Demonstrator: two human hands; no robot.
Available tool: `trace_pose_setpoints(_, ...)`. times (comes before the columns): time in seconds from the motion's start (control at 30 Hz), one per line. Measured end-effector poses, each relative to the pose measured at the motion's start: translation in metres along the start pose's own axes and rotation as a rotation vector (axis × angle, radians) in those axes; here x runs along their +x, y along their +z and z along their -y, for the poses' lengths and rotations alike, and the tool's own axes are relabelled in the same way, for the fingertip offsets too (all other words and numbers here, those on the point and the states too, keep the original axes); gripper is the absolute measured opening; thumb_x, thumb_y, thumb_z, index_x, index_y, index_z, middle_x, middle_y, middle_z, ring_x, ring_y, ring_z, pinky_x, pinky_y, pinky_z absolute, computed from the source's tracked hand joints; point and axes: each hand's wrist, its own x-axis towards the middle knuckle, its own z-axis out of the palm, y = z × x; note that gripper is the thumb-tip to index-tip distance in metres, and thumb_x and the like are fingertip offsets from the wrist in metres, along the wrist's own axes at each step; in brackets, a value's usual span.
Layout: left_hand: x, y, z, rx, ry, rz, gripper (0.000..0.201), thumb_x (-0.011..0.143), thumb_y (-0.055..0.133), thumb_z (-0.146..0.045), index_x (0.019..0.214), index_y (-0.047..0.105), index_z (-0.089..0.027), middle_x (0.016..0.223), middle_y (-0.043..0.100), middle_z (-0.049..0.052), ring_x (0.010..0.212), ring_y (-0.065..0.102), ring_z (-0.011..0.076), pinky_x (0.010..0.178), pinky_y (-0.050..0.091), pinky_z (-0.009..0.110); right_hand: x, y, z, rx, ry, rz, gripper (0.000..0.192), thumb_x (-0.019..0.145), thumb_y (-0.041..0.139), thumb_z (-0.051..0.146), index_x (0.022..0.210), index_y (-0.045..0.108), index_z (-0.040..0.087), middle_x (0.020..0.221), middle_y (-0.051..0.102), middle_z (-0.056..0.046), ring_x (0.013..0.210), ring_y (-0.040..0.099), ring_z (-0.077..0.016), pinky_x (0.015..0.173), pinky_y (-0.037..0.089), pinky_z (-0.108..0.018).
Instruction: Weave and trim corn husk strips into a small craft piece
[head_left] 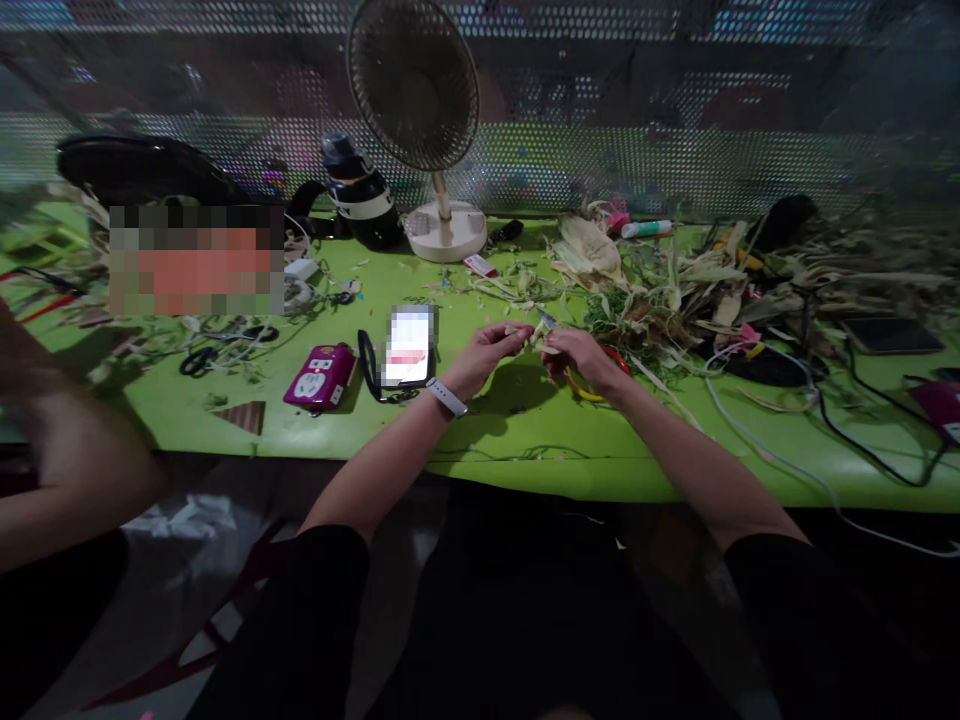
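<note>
Over the green table, my left hand [501, 346], with a white band on the wrist, has its fingertips pinched on a small pale strip of plant husk [537, 333]. Close on its right, my right hand [583, 358] is closed with fingers curled, and a pale piece of husk shows at its fingertips. Scissors with a yellow and red handle [583, 388] show around that hand; the blade [547, 318] points out beyond its fingers. Whether the hand grips the scissors or they lie beneath it, I cannot tell.
Dried husks and stalks [675, 290] are heaped at the right. A phone [409, 345] and a purple power strip [321, 377] lie left of my hands. Behind stand a fan [446, 232] and a dark bottle [365, 205]. Another person's arm [67, 450] rests at the far left.
</note>
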Motion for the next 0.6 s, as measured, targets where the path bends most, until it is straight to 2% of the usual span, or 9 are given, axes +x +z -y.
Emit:
trace_pose_setpoints(0.13,0.0007,0.0005,0.0064,0.059,-0.011,0.116,0.03,0.066,0.083,-0.039,0.081,0.073,-0.015,0.081,0.068,-0.001,0.074,0.057,0.0066,0.075,0.044,0.021,-0.0013,-0.0036,0.0014,-0.078,0.036,-0.036,0.055,0.079,0.057,0.071,0.062,0.051,0.019,0.051,0.047,0.004,0.041,0.04,-0.0069,0.039,0.032,-0.022)
trace_pose_setpoints(0.23,-0.0013,0.0027,0.0051,0.066,-0.022,0.144,0.028,0.071,0.08,-0.039,0.08,0.07,-0.014,0.081,0.067,-0.001,0.077,0.058,0.0071,0.08,0.045,0.022,0.0011,-0.0036,-0.0005,-0.173,0.011,-0.026,0.058,0.076,0.058,0.075,0.064,0.049,0.02,0.049,0.041,0.007,0.04,0.034,-0.0062,0.037,0.026,-0.022)
trace_pose_setpoints(0.3,-0.0028,0.0046,0.0023,0.071,0.003,0.145,0.027,0.075,0.077,-0.039,0.084,0.068,-0.015,0.087,0.067,-0.001,0.083,0.059,0.0082,0.086,0.045,0.024,0.0035,-0.0033,-0.0023,-0.193,-0.028,-0.04,0.06,0.072,0.057,0.08,0.067,0.049,0.02,0.049,0.041,0.008,0.04,0.033,-0.0062,0.037,0.026,-0.022)
trace_pose_setpoints(0.4,-0.0037,0.0062,-0.0006,0.116,0.034,0.206,0.032,0.076,0.076,-0.036,0.099,0.065,-0.017,0.097,0.068,0.001,0.095,0.061,0.0112,0.093,0.045,0.026,0.0062,-0.0035,-0.004,-0.207,-0.055,-0.055,0.064,0.068,0.055,0.085,0.067,0.047,0.021,0.048,0.038,0.009,0.04,0.031,-0.006,0.038,0.024,-0.022)
trace_pose_setpoints(0.6,-0.003,0.0045,0.0009,0.173,0.038,0.262,0.039,0.076,0.076,-0.038,0.102,0.056,-0.017,0.075,0.063,-0.002,0.069,0.06,0.0089,0.072,0.05,0.025,0.0044,-0.0042,-0.0025,-0.257,-0.062,-0.044,0.065,0.073,0.047,0.086,0.067,0.046,0.021,0.051,0.04,0.007,0.043,0.033,-0.0072,0.042,0.026,-0.024)
